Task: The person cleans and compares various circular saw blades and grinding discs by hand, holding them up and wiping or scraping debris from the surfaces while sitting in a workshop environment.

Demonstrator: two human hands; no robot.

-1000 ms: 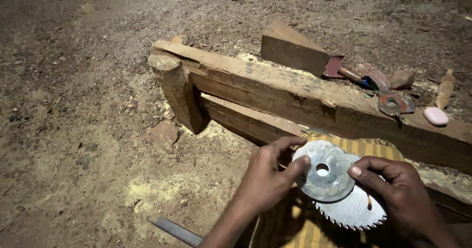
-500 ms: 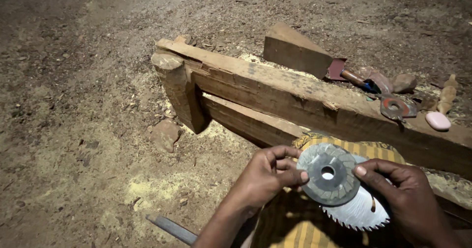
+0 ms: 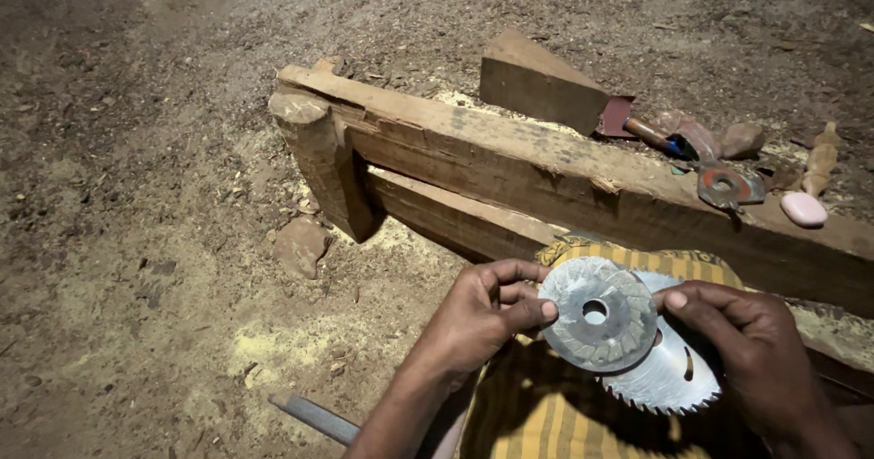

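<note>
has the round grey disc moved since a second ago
Cannot tell. The grey disc sits much as before against the wooden beam, between left hand and right hand; small shifts match the camera's.

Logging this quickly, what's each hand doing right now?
Left hand: grip closed on the edge of the grey grinding disc.
Right hand: holding the toothed circular saw blade.

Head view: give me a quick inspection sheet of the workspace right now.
Surface: dirt floor strewn with sawdust.
Job's things: grey disc overlapping toothed saw blade, above yellow striped cloth.
Clutter: wooden beam, wood block, rusty disc, pink oval object, metal bar, stone.
Grippers: left hand pinches the disc's edge; right hand holds both blades.
Cables: nothing seen.
Surroundings: bare ground only.
</note>
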